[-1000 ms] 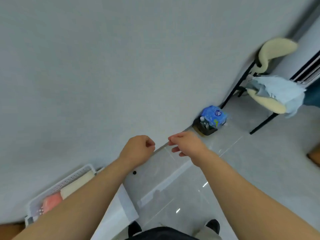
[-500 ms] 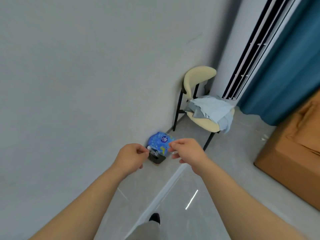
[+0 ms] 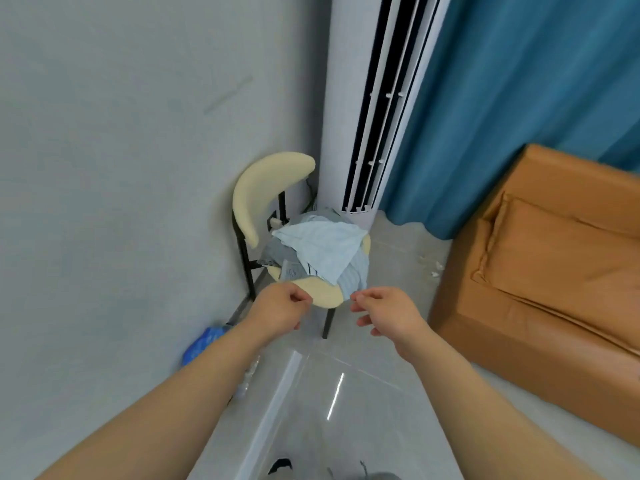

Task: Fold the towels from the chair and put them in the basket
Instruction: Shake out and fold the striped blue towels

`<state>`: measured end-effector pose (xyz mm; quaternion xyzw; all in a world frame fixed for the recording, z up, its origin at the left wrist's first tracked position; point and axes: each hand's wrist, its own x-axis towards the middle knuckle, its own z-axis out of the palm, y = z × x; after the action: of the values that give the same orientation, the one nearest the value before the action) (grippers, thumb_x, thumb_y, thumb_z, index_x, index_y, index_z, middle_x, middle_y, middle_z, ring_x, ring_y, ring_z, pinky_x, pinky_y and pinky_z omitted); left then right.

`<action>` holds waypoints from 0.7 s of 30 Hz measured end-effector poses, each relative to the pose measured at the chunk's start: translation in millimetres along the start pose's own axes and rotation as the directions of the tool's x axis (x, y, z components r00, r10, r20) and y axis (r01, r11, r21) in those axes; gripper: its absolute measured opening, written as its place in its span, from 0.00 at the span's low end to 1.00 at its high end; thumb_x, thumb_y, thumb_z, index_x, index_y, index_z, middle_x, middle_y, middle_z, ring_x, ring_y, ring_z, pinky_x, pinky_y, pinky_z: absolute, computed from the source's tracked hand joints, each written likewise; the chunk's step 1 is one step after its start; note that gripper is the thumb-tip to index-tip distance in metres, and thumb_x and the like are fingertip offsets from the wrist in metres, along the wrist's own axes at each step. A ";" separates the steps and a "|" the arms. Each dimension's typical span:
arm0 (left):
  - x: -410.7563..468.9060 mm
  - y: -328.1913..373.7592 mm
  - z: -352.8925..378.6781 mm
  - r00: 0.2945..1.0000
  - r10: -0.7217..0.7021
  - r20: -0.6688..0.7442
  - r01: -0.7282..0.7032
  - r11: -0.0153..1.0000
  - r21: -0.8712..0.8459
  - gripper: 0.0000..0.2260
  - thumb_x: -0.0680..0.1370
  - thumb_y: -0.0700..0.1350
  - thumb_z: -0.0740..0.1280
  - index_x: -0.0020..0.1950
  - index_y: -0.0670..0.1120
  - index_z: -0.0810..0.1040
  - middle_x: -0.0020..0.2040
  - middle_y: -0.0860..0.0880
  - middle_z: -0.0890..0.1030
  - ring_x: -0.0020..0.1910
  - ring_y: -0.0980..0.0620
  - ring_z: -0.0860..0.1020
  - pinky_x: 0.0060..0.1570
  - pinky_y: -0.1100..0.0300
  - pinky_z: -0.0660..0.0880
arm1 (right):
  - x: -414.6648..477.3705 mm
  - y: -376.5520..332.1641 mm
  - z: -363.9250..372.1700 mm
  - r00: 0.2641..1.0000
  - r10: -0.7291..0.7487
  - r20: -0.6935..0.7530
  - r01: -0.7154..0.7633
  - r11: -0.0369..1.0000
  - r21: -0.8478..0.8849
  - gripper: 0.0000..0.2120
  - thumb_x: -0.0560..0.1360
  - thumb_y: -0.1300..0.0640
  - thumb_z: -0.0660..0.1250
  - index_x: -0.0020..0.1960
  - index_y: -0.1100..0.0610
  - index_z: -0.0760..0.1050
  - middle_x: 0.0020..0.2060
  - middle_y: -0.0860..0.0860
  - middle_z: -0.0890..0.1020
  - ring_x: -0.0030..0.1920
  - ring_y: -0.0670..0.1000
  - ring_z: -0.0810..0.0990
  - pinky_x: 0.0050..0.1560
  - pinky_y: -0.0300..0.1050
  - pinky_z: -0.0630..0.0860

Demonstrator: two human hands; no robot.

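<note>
On the chair (image 3: 264, 188) towels (image 3: 322, 252) spill frontward; left hand (image 3: 278, 311) fisted, right hand (image 3: 388, 314) loose, empty.

Chair: cream padded chair with black metal legs (image 3: 277, 188), centre; grey painted wall (image 3: 121, 168) at its 9 o'clock.
Towels: heap of pale blue and grey cloth towels (image 3: 322, 251), on the chair seat.
Air conditioner: white tower air conditioner (image 3: 346, 98), behind the chair, 1 o'clock.
Curtain: teal fabric curtain (image 3: 519, 98), 2 o'clock, beside the tower.
Sofa: orange leather sofa (image 3: 554, 271), 3 o'clock, apart from the chair.
Packet: blue plastic packet (image 3: 204, 341), 7 o'clock, by the wall.
</note>
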<state>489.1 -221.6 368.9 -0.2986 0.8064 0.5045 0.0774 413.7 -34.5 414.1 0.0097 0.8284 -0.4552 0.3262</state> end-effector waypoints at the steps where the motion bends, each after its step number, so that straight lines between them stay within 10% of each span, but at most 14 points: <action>1: 23.9 14.2 9.6 1.000 0.003 0.013 -0.003 1.000 0.012 0.04 0.78 0.42 0.68 0.46 0.47 0.82 0.38 0.51 0.82 0.27 0.57 0.79 0.32 0.64 0.74 | 21.4 -1.7 -15.4 1.000 0.008 -0.006 -0.008 1.000 0.023 0.09 0.81 0.55 0.62 0.55 0.54 0.81 0.47 0.49 0.85 0.41 0.48 0.82 0.42 0.42 0.77; 21: 304.9 164.1 112.8 0.910 -0.371 -0.184 0.351 0.927 -0.134 0.06 0.79 0.43 0.65 0.48 0.47 0.82 0.42 0.56 0.82 0.31 0.59 0.81 0.33 0.64 0.74 | 412.2 -106.0 -190.0 0.943 0.001 0.333 0.119 0.933 -0.340 0.10 0.78 0.60 0.63 0.49 0.63 0.82 0.42 0.49 0.83 0.34 0.49 0.77 0.31 0.38 0.69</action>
<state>130.4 -196.4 310.9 -0.4964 0.7153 0.4867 0.0708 -44.8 -67.9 337.8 -0.1505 0.8310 -0.3028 0.4417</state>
